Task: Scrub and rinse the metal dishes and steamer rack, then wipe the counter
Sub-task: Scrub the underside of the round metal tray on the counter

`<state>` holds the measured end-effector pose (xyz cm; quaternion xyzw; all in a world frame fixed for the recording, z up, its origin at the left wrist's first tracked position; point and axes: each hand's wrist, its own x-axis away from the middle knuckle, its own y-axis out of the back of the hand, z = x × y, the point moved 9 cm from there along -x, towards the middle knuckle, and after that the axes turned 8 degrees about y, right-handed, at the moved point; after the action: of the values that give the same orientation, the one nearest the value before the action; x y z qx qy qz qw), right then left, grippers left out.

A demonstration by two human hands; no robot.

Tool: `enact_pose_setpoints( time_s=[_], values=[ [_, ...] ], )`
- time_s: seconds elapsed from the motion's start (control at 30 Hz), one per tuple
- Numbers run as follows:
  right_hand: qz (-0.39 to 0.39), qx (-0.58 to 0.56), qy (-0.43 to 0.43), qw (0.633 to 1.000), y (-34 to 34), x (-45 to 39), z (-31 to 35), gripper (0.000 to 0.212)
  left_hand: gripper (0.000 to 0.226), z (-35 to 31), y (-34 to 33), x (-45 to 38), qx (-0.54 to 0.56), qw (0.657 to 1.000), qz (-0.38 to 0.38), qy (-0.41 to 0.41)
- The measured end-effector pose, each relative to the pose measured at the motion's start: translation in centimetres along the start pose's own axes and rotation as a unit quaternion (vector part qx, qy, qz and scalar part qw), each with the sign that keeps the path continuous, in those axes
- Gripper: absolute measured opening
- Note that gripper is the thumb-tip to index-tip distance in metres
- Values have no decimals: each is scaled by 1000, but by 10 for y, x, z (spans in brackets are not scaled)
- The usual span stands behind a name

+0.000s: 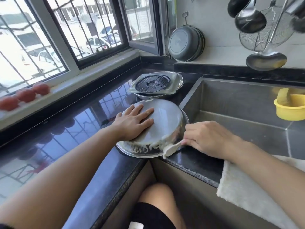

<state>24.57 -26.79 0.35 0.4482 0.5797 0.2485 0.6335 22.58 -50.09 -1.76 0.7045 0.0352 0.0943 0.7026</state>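
An upside-down metal dish (166,119) lies on the black counter (69,129) beside the sink, with foam streaked along its near rim. My left hand (135,121) presses flat on its base, fingers straight. My right hand (204,136) grips a white sponge cloth (170,149) against the dish's near right rim. Behind the dish, a perforated steamer rack (152,82) sits on a square metal tray stacked over another metal dish (180,81).
A steel sink (239,103) lies to the right with a yellow cup (290,108) hung on its wall. A white towel (239,187) drapes over the sink's front edge. Three tomatoes (25,95) sit on the windowsill. Pans and ladles hang on the far wall.
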Motion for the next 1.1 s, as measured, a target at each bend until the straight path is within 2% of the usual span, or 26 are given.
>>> enact_pose_setpoints(
  time_s=[0.07,0.13,0.2,0.3,0.43,0.5,0.57,0.67,0.8,0.87,0.97,1.1],
  values=[
    [2,16,1,1000,-3,3,-1,44,61,0,0,0,-4,1000,4,0],
    [-26,11,-34,999,5,3,-11,43,60,0,-1,0,-5,1000,7,-3],
    [-26,-5,-53,998,7,4,-15,45,67,-1,-1,1,-1,1000,12,-8],
    [33,-12,-43,998,-8,7,-9,51,83,-2,2,-2,15,999,41,-3],
    [-40,0,-74,996,14,9,-29,46,75,-12,11,-5,27,998,48,9],
    [7,-15,-57,998,6,8,-23,47,68,-23,10,1,29,999,21,9],
    [16,-9,-43,999,4,9,-20,43,65,-31,3,9,17,1000,0,7],
    [-11,-37,-114,993,15,9,-42,40,71,-35,-3,16,5,1000,3,3],
    [54,-58,-127,989,1,11,-37,28,74,-29,-5,20,-4,999,32,-25],
    [29,-48,-123,991,4,8,-31,32,78,-22,-6,23,-16,998,39,-45],
    [-30,-67,-158,985,13,1,-35,34,72,-18,-5,26,-12,996,48,-73],
    [76,-77,-95,990,-10,0,-18,31,75,-20,-5,27,-5,994,49,-95]
  ],
)
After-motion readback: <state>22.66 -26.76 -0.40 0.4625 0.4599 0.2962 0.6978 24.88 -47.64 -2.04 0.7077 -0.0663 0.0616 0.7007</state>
